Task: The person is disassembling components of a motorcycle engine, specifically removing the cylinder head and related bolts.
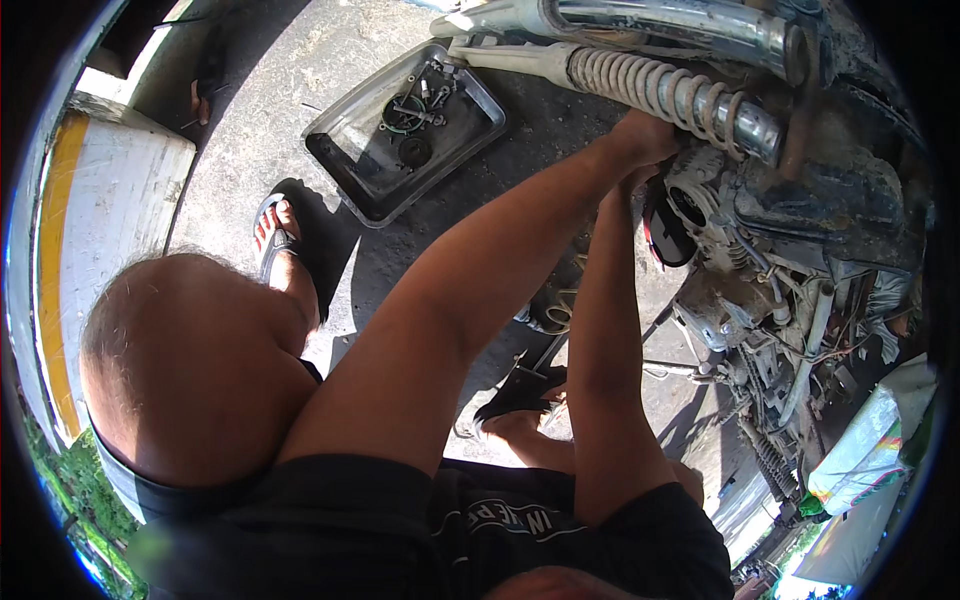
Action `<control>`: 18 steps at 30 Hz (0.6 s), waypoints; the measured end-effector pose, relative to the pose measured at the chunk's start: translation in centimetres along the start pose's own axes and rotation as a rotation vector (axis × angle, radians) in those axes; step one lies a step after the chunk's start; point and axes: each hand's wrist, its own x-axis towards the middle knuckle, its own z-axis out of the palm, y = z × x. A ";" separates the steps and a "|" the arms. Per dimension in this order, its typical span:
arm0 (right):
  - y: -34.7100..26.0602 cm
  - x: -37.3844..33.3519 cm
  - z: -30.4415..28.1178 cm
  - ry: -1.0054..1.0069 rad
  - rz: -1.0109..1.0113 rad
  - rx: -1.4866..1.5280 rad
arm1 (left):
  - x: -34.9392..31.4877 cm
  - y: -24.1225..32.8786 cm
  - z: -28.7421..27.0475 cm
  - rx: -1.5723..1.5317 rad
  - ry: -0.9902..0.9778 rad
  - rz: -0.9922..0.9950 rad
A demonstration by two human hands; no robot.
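In the head view, both of your forearms reach up and to the right, toward the dusty engine [712, 178] of a motorcycle. Your left hand [645, 136] is at the engine's near side, right below the coil-spring shock absorber [650, 88], its fingers hidden behind the wrist and the metalwork. You cannot be told to be gripping or letting go with it; the grasp does not show. Your right hand [634, 179] sits just under the left one, close to the engine's round opening [690, 207], and its fingers are out of sight too, so I cannot tell whether it is clenched or loose.

The engine stands to the right of your hands, with a black, red-edged piece [672, 238] directly below the opening. A chrome tube [690, 30] runs above the shock absorber. Farther down the right side you have loose wiring [828, 352], a second coil spring [768, 462] and a shiny white-and-green bag [865, 445].

To the left of your hands, a rectangular metal tray [345, 137] lies on the concrete floor [255, 120]. It holds a ring-shaped part [404, 129], a dark round piece [413, 152] and a cluster of small metal parts [436, 92]. Your left foot, in a strapped sandal [268, 240], is below the tray's left end, near a white block with a yellow band [115, 190].
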 end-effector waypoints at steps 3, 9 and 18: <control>0.2 0.5 0.3 -0.007 -0.004 -0.003 | -0.2 -0.4 0.2 0.003 0.021 0.016; 0.3 1.8 0.2 -0.020 -0.006 -0.014 | 0.3 -1.7 2.2 0.109 0.118 0.023; 0.7 2.7 0.0 -0.050 -0.021 -0.028 | 1.7 -3.0 1.6 0.162 -0.136 0.003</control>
